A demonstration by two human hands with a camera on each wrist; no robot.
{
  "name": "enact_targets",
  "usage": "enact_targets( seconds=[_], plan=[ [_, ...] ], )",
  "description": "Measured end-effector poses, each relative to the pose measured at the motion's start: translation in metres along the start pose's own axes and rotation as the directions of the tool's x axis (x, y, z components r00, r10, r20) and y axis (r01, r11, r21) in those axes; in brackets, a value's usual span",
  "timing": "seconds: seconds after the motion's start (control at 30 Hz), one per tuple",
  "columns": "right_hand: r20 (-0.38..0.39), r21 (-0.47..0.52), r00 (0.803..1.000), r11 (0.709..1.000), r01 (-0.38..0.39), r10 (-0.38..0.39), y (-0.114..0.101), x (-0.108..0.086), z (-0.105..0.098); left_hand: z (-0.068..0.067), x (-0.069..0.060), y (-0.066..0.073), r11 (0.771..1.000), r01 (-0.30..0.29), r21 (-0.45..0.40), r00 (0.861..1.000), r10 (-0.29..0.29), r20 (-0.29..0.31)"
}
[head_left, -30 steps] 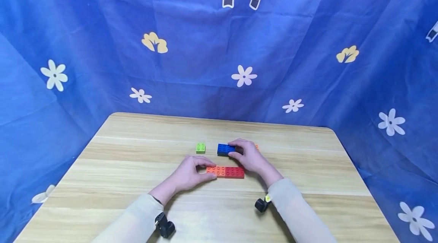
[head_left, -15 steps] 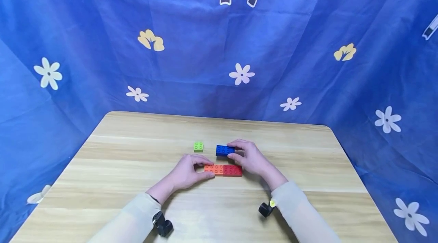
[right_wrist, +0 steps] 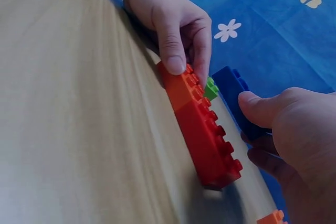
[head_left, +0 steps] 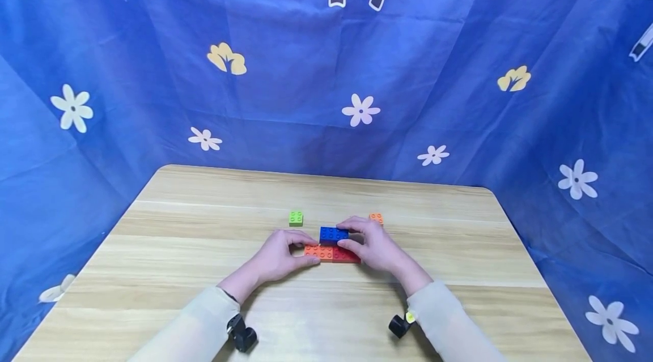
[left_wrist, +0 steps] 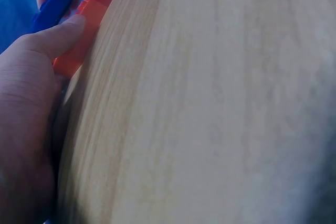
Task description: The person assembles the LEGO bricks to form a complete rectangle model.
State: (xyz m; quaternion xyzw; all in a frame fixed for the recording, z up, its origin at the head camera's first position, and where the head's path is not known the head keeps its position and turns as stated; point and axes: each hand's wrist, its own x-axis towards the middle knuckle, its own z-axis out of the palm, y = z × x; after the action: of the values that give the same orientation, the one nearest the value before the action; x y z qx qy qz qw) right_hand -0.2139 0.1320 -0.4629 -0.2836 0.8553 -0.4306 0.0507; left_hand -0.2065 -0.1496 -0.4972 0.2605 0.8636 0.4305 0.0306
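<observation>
An orange brick (head_left: 326, 254) and a red brick (head_left: 349, 256) lie end to end on the table. With thumb and fingers on its long sides, my left hand (head_left: 278, 257) grips the orange brick near its left end. A blue brick (head_left: 331, 234) is pinched at its right end by my right hand (head_left: 374, 244). In the right wrist view the blue brick (right_wrist: 231, 98) is held apart from the row, above the table on its far side. The thumb of the left hand (left_wrist: 31, 77) presses the orange brick (left_wrist: 84, 40) in the left wrist view.
Behind the left hand sits a small green brick (head_left: 296, 218). Another small orange brick (head_left: 376, 218) lies behind the right hand. A blue patterned cloth (head_left: 285, 96) hangs along the table's back edge (head_left: 326, 177).
My right hand has brought the blue brick toward the joined orange and red row, uncovering the small orange brick behind it. The left hand keeps its grip in place.
</observation>
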Motion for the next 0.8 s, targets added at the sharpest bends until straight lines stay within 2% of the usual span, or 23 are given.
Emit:
enact_targets(
  seconds=[0.2,0.5,0.8],
  plan=[
    [-0.008,-0.017,1.000,1.000,0.000,0.000,0.001,-0.007,0.005,0.001,0.000,-0.002,1.000,0.013,-0.009,1.000,-0.013,-0.001],
    [-0.002,-0.002,1.000,1.000,0.000,0.000,0.002,-0.017,0.010,0.004,-0.002,-0.002,1.000,0.003,-0.015,1.000,-0.003,-0.011],
    [0.000,0.009,0.998,0.998,0.056,-0.056,0.005,-0.021,0.013,0.007,-0.005,-0.001,1.000,0.000,-0.022,1.000,0.000,-0.021]
  ],
)
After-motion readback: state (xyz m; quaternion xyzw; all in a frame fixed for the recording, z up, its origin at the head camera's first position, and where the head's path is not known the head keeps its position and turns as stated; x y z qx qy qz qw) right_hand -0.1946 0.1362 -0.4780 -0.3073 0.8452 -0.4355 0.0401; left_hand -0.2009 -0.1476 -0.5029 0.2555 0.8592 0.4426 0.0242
